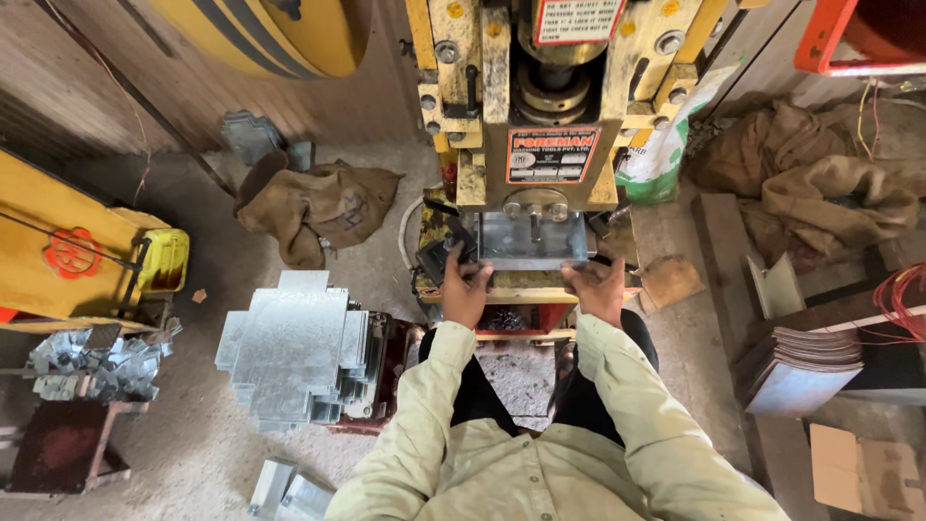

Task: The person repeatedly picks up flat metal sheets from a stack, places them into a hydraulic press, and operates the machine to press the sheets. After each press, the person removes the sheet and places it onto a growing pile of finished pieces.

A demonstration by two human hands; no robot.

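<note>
**Seating a sheet-metal blank under the press ram**

Both hands at the near edge of a bright galvanised sheet piece lying on the bed of the yellow power press, directly below the ram. Left hand curled over the near-left corner, fingers closed on the edge beside a dark block; right hand likewise folded on the near-right corner, thumb on top. Grip on both sides looks firm but light, more a guiding pinch than a clench.

To do this well: push squarely and evenly from both corners so the piece seats flat against the far stops; keep fingertips on the near lip only, never under the tooling; check for no tilt or overlap before pulling clear. Probably worth wiping chips from the bed, since grit would lift the thin sheet.

Materials: dull-spangled zinc-coated steel, thin, flat, sharp-edged, with notched corners, as seen in the stack of cut blanks at near left. Shiny offcut scrap heaped at far left in the scene. Press body of chipped yellow paint, oily and grimy, with heavy bolts. Coarse brown burlap sacks crumpled on the dusty concrete floor. Stack of rust-toned curved plates at right. Pale cotton sleeves, creased.
</note>
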